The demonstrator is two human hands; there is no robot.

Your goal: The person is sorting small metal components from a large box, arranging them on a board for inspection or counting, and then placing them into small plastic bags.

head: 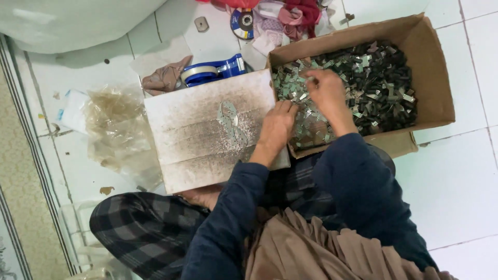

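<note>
The person sits on a white tiled floor with an open brown cardboard box to the front right, filled with small dark and silvery metal clips. The right hand is down inside the box, its fingers pinched on one or a few clips near the left part of the heap; the grip is narrow, though exactly what it holds is too small to tell. The left hand rests at the box's near left edge, fingers curled on the clips there, just beside the right hand; whether it clasps any cannot be told. Touching the box on its left lies a stained whitish rectangular board, carrying a short row of silvery clips near the left hand. Behind the board lie a blue tape dispenser and crumpled clear plastic bags.
</note>
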